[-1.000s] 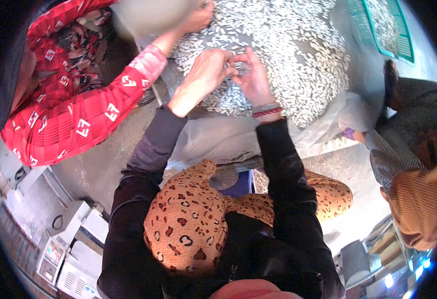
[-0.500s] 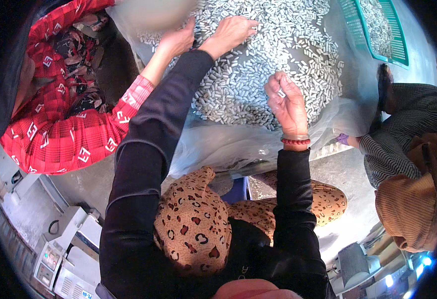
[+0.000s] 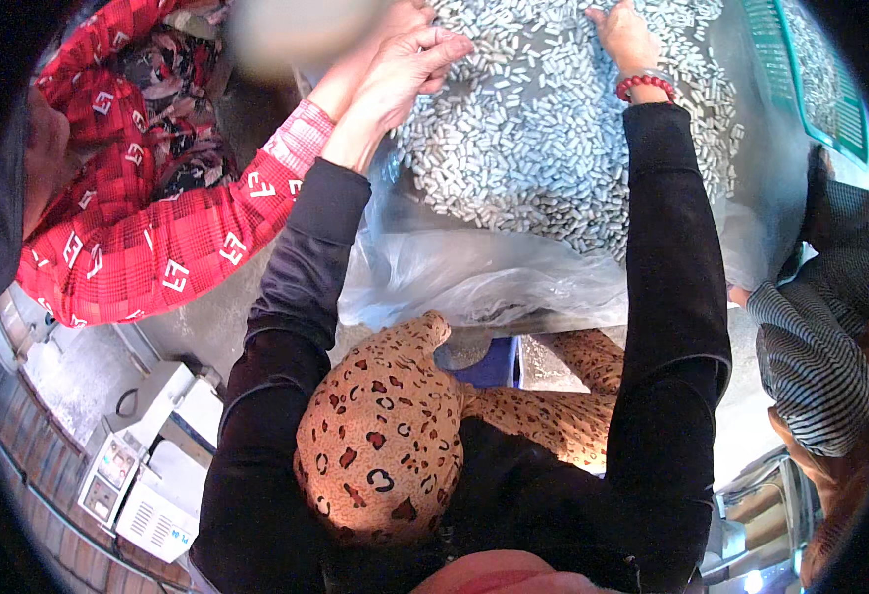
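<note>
A wide layer of small silvery metal cylinders (image 3: 523, 148) covers the sheeted worktop in front of me. My left hand (image 3: 405, 79) is over the pile's left edge, beside a co-worker's forearm. Its fingers are curled together; whatever they hold, if anything, is hidden. Further right and far out, my right hand (image 3: 629, 42), above a red bead bracelet (image 3: 644, 87), reaches down to the cylinders. Thumb and forefinger come together at the pieces there; a piece between them cannot be made out.
At left a co-worker in a red checked sleeve (image 3: 177, 252) reaches to the pile. A green basket (image 3: 838, 139) with more cylinders stands at far right, near another person in striped clothing (image 3: 816, 366). Clear plastic sheeting (image 3: 454, 277) hangs over the near edge. A pale machine (image 3: 147, 475) stands lower left.
My right hand, earlier pinching a cylinder near the pile's front, has moved away from me to the far side. My left hand has drawn left and back, its fingers curling. The view has shifted slightly.
</note>
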A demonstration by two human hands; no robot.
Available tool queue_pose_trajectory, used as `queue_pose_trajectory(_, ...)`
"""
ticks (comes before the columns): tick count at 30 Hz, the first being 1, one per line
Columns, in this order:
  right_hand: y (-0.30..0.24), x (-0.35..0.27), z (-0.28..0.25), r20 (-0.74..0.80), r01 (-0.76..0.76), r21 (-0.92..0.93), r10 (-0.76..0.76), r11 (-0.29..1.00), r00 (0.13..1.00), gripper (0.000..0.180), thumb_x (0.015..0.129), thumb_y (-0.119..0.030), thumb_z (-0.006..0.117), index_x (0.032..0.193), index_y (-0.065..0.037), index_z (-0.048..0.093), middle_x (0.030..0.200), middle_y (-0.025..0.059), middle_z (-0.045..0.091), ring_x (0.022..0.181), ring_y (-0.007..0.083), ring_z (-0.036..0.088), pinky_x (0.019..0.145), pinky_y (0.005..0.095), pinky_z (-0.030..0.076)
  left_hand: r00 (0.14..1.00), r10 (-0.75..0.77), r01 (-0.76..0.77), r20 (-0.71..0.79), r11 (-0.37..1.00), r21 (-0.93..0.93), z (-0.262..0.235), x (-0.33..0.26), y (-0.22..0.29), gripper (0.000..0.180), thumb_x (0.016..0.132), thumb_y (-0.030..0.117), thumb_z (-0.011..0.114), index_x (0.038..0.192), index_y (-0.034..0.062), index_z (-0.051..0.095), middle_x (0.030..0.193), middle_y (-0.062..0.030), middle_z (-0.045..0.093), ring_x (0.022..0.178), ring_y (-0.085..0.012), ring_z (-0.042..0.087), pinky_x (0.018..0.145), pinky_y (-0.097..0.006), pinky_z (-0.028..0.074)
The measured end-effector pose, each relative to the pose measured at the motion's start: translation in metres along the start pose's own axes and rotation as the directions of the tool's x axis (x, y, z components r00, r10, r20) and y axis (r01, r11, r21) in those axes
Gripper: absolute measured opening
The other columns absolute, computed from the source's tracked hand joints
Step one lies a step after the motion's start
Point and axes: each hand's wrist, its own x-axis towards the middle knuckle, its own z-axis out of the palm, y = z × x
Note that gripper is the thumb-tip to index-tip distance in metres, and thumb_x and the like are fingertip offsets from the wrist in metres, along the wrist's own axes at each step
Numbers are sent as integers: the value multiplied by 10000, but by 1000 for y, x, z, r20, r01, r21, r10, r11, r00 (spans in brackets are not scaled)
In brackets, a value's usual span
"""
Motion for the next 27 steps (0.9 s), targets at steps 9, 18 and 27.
queue_pose_trajectory(9,-26,-104,-38,342,-235,854,-159,465,926,293,846,-164,546,1087,-22,456,598,36,523,453,152,483,365,302,363,921,98,347,378,234,-908,26,-6,-30,228,839,244,571,867,18,554,948,-81,433,871,-160,429,630,-238,427)
queue_pose_trajectory(18,11,-174,-81,647,-579,619,-72,-531,759,240,856,-205,581,961,11,569,525,-56,344,420,31,291,350,168,188,952,-153,-158,267,501,851,56,-3,-32,208,770,246,638,893,81,668,854,-60,668,777,-166,623,714,-288,473)
queue_pose_trajectory(27,-1,-163,-108,575,-457,635,-14,-624,818,377,878,-184,523,1213,-18,471,521,-67,272,420,36,243,354,180,175,907,179,-388,381,0,922,45,-36,-69,119,783,163,555,832,68,606,802,-91,548,747,-289,591,611,-389,488)
